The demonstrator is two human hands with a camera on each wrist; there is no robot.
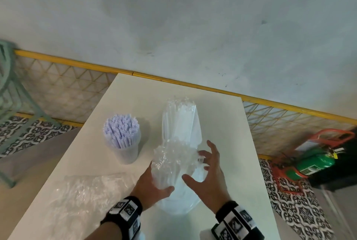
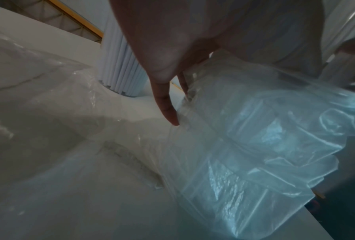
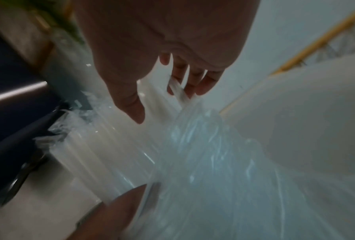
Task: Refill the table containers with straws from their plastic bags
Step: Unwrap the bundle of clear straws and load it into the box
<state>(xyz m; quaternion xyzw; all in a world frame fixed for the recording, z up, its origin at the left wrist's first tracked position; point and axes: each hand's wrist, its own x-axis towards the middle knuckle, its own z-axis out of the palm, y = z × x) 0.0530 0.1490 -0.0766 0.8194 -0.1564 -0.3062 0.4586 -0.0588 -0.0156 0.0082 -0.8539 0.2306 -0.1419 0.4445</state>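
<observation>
A long plastic bag of white straws lies on the white table, pointing away from me. At its near end, my left hand grips a crumpled clear bag from the left, thumb curled round its lower part. That plastic fills the left wrist view under my left hand. My right hand is open with spread fingers just right of the bag. In the right wrist view the right hand's fingertips brush the plastic. A cup packed with pale lilac straws stands to the left.
An empty clear bag lies flat on the table's near left. A yellow rail with mesh runs behind the table. A green chair stands at far left. A green fire extinguisher lies on the patterned floor at right.
</observation>
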